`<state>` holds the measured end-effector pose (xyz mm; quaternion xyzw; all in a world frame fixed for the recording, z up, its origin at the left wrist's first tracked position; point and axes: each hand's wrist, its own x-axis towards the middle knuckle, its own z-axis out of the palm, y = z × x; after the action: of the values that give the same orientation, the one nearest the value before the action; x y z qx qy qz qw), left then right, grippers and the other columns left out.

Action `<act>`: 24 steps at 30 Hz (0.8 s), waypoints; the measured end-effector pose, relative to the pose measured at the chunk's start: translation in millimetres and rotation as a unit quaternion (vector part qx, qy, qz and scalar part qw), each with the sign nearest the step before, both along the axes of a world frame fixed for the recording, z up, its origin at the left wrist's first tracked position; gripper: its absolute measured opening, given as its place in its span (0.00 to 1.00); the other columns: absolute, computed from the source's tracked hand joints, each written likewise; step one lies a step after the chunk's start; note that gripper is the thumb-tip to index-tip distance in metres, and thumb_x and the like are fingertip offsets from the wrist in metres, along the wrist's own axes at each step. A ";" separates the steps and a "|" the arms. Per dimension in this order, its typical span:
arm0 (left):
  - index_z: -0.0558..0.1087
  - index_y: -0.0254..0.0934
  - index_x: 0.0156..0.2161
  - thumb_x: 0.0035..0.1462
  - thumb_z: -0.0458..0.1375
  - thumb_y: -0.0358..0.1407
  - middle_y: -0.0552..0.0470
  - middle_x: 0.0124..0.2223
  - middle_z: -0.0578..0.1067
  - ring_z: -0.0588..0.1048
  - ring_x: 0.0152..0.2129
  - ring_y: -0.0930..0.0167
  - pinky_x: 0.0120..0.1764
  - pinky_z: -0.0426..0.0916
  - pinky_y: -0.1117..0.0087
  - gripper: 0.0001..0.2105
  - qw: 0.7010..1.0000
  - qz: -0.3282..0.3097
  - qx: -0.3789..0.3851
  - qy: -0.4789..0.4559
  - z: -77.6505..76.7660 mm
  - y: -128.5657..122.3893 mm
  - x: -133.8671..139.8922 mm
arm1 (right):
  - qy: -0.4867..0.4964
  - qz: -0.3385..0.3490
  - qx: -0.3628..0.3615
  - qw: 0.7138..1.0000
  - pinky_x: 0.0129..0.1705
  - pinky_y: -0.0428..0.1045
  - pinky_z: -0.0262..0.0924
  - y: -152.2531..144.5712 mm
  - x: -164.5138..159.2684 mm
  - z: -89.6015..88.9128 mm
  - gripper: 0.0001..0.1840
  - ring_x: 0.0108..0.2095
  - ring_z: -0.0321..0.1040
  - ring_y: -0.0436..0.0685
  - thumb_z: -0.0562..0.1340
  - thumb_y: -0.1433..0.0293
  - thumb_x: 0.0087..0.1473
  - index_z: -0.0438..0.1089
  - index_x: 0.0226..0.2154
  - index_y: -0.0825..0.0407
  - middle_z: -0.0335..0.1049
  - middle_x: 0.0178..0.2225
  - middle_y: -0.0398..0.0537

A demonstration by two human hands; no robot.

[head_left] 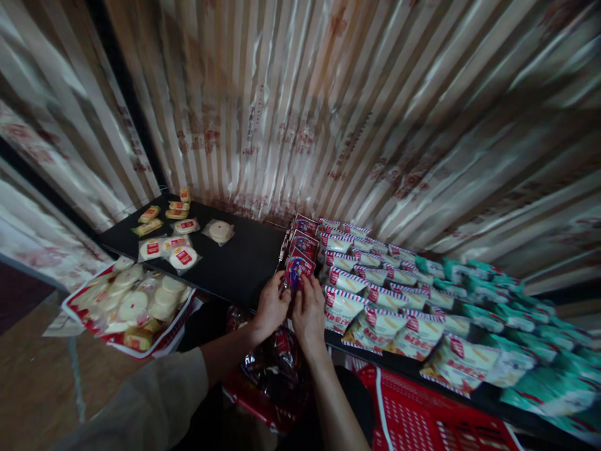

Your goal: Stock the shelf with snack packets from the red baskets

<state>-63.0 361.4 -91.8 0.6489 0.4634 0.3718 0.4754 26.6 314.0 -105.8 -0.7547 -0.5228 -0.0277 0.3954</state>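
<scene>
My left hand [272, 308] and my right hand [310, 311] are close together at the front edge of the black shelf. Between them is a dark red and purple snack packet [299, 268], its printed front facing up. The left fingers grip its left side and the right fingers press on its lower right part. Behind it, similar dark packets [305, 243] stand in a row running back toward the wall. Beneath my forearms, a red basket [256, 404] holds more dark shiny packets [282, 363]. My thumbs are partly hidden.
White striped snack bags [375, 294] and green bags [530, 344] fill the shelf's right side. Round pale cakes [183, 257] lie on the black shelf [235, 269] at left. A basket of cakes [129, 351] and a red basket [413, 401] flank my legs. Wrinkled plastic sheeting [300, 113] hangs behind.
</scene>
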 end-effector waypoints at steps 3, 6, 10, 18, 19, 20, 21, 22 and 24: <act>0.63 0.34 0.52 0.51 0.52 0.25 0.44 0.48 0.72 0.70 0.46 0.67 0.51 0.64 0.63 0.21 0.999 0.004 0.018 0.026 -5.5 9.2 11.1 | -0.018 0.004 -0.009 1.000 0.57 0.61 0.49 19.5 10.2 -7.8 0.24 0.60 0.47 0.60 0.44 0.67 0.57 0.62 0.52 0.57 0.57 0.55 0.58; 0.63 0.34 0.52 0.50 0.51 0.25 0.43 0.50 0.71 0.69 0.47 0.66 0.51 0.63 0.62 0.22 0.998 0.010 0.036 0.054 -10.8 16.7 18.4 | -0.032 -0.001 -0.019 0.999 0.58 0.62 0.48 37.8 20.6 -15.5 0.25 0.61 0.44 0.60 0.44 0.69 0.57 0.61 0.53 0.57 0.58 0.55 0.58; 0.62 0.33 0.54 0.51 0.50 0.25 0.41 0.50 0.69 0.68 0.48 0.65 0.52 0.62 0.63 0.22 0.991 0.001 0.052 0.120 -11.6 19.9 22.1 | -0.045 -0.003 -0.034 0.998 0.57 0.63 0.48 55.2 32.3 -25.9 0.25 0.61 0.42 0.61 0.44 0.70 0.56 0.61 0.53 0.59 0.58 0.55 0.60; 0.60 0.36 0.57 0.51 0.50 0.26 0.43 0.52 0.60 0.62 0.49 0.65 0.53 0.61 0.66 0.26 0.973 -0.005 0.116 0.201 -13.2 8.1 16.8 | -0.051 -0.023 -0.081 0.995 0.57 0.61 0.48 63.2 38.1 -33.6 0.26 0.61 0.44 0.63 0.44 0.66 0.59 0.61 0.54 0.60 0.58 0.56 0.61; 0.61 0.35 0.56 0.51 0.49 0.26 0.43 0.53 0.59 0.62 0.50 0.65 0.53 0.60 0.65 0.25 0.970 -0.011 0.123 0.208 -13.9 6.9 17.0 | -0.050 -0.023 -0.085 0.995 0.57 0.61 0.47 64.3 37.3 -32.5 0.26 0.61 0.44 0.63 0.43 0.66 0.59 0.61 0.54 0.60 0.58 0.56 0.61; 0.62 0.34 0.55 0.51 0.48 0.25 0.42 0.53 0.60 0.61 0.50 0.64 0.54 0.60 0.65 0.24 0.968 -0.014 0.127 0.215 -14.4 6.1 17.5 | -0.049 -0.023 -0.092 0.994 0.57 0.61 0.47 65.5 36.4 -31.2 0.26 0.61 0.44 0.63 0.44 0.65 0.59 0.61 0.54 0.60 0.58 0.56 0.61; 0.64 0.33 0.54 0.50 0.48 0.25 0.41 0.53 0.60 0.61 0.50 0.64 0.54 0.60 0.64 0.24 0.966 -0.016 0.130 0.222 -14.6 5.5 17.9 | -0.048 -0.024 -0.099 0.994 0.57 0.61 0.47 66.9 35.6 -29.8 0.26 0.61 0.45 0.63 0.44 0.64 0.59 0.61 0.54 0.60 0.58 0.56 0.61; 0.65 0.32 0.54 0.50 0.48 0.25 0.41 0.52 0.61 0.61 0.50 0.63 0.54 0.59 0.63 0.23 0.964 -0.016 0.134 0.229 -14.5 5.4 18.4 | -0.048 -0.024 -0.106 0.993 0.57 0.60 0.47 68.4 34.9 -28.4 0.26 0.61 0.45 0.64 0.45 0.63 0.59 0.61 0.54 0.60 0.57 0.57 0.61; 0.65 0.33 0.53 0.50 0.48 0.25 0.41 0.53 0.62 0.60 0.50 0.62 0.54 0.59 0.61 0.23 0.961 -0.014 0.144 0.237 -14.2 6.1 19.0 | -0.049 -0.026 -0.118 0.992 0.57 0.60 0.47 71.5 34.1 -25.7 0.26 0.60 0.46 0.64 0.46 0.63 0.59 0.60 0.55 0.59 0.57 0.57 0.61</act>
<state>-44.1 367.5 -106.0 0.7866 0.4952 0.2634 0.2581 60.7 385.5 -131.5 -0.8073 -0.5209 -0.0133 0.2771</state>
